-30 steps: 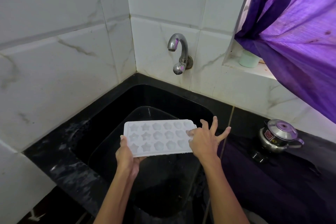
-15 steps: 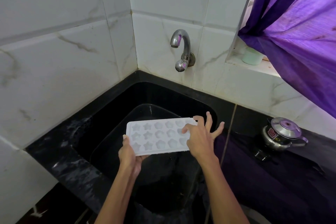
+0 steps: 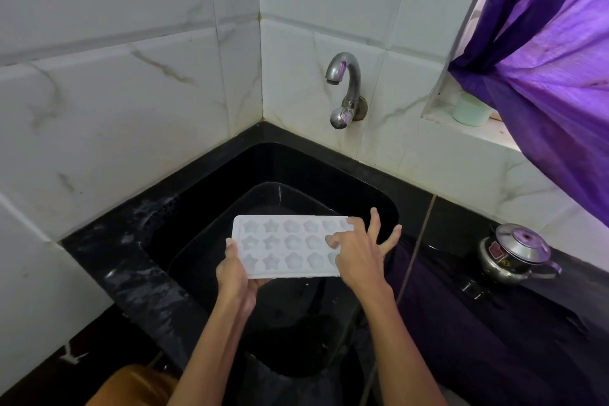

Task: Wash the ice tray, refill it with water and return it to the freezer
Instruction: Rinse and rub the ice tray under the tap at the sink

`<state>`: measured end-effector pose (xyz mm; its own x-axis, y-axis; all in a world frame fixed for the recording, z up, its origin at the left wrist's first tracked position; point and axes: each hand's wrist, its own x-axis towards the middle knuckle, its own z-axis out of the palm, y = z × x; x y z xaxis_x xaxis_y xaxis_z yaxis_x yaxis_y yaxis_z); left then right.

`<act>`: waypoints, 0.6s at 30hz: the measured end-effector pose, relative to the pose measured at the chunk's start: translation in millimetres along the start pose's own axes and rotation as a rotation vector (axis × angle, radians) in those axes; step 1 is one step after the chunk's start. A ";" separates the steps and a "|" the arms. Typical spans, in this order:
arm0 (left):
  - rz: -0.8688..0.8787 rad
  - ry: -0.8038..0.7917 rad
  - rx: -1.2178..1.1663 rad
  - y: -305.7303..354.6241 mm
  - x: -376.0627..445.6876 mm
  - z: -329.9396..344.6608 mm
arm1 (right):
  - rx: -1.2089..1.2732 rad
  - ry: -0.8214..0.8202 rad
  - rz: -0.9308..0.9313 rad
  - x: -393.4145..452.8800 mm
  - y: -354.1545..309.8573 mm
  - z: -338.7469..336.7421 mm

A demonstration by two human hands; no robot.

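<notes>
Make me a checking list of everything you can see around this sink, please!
Surface: black stone counter around a black sink; wet patches on the counter's left part.
Job's things: white plastic ice tray with star and flower moulds, held over the sink, moulds up; curved metal tap on the wall, no water running.
Clutter: shiny steel lidded pot on the counter at right; pale green tub on the window ledge.
Hands: left hand grips the tray's near left corner; right hand lies on the tray's right end, fingers spread.
Cables: nothing seen.
Surroundings: white marbled wall tiles; purple curtain.
</notes>
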<state>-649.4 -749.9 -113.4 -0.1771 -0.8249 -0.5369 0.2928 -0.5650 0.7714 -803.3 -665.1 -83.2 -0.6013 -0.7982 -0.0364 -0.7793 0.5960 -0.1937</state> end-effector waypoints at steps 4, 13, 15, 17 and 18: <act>0.001 -0.007 0.009 -2.0 -5.2 -4.8 | 0.015 -0.002 0.032 -2.5 -1.7 -3.4; 0.010 -0.006 0.001 -5.0 -9.9 -9.2 | -0.020 0.016 0.010 -15.9 -0.5 0.1; 0.005 -0.016 -0.001 -5.6 -10.7 -8.0 | -0.005 0.039 0.025 -15.4 1.6 -0.8; 0.010 -0.020 -0.013 -4.1 -11.6 -6.6 | -0.001 0.050 0.016 -16.7 1.4 0.0; 0.013 -0.018 -0.019 -2.9 -11.7 -6.2 | 0.000 0.049 0.008 -17.9 0.8 0.9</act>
<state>-642.4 -738.5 -111.4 -0.1900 -0.8325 -0.5205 0.3127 -0.5538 0.7717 -793.0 -650.5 -83.5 -0.6152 -0.7883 0.0107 -0.7746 0.6020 -0.1939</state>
